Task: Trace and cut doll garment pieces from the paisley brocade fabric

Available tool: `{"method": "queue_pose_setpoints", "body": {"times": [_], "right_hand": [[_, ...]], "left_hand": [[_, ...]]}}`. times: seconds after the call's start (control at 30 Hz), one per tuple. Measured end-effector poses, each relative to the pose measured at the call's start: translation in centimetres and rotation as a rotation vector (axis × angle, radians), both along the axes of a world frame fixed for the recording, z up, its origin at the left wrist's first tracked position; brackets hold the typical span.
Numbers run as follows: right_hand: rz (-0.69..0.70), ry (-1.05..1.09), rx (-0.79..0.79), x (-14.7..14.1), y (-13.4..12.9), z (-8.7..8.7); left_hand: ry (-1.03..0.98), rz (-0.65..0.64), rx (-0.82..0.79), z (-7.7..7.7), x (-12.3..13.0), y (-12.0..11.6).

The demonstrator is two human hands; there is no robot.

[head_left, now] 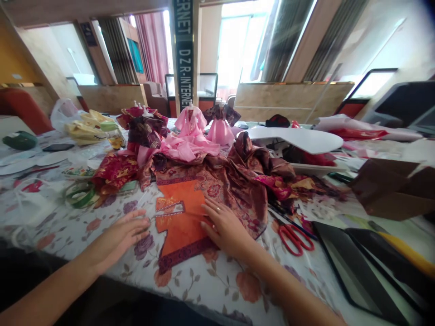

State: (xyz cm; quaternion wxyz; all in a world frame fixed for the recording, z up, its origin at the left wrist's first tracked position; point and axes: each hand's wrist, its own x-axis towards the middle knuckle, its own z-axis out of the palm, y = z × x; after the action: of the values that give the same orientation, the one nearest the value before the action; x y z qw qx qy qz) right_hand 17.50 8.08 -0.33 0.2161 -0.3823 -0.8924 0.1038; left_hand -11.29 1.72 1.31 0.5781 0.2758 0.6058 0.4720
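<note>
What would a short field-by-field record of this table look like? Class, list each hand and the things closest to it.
Left: left hand, open on the floral tablecloth, fingertips beside the orange embroidered garment
Right: right hand, wearing a ring, resting on the garment's edge
Trim: beaded, across the garment's upper part
Nearby: red-handled scissors to the right; pink doll dress farther back

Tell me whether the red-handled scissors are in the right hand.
No, the red-handled scissors lie on the floral tablecloth while the right hand rests on the orange garment.
</note>
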Motion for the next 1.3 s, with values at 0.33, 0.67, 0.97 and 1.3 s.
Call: {"method": "queue_pose_setpoints", "body": {"times": [0.33,0.67,0.97,1.3], "right_hand": [[0.094,0.036,-0.049,3.3,-1.0,-0.5],[0.193,-0.209,-0.117,1.8,-3.9,-0.8],[0.2,-0.31,-0.172,1.4,-3.8,-0.5],[0.194,-0.298,-0.212,1.5,-3.9,-0.4]], "left_hand": [[-0.107,0.029,-0.125,1.2,2.5,-0.6],[0.835,-0.378,0.428,-0.8,4.6,-0.3],[1.545,-0.787,0.612,-3.5,7.3,4.5],[1.618,-0.808,0.588,-4.3,6.2,4.9]]}}
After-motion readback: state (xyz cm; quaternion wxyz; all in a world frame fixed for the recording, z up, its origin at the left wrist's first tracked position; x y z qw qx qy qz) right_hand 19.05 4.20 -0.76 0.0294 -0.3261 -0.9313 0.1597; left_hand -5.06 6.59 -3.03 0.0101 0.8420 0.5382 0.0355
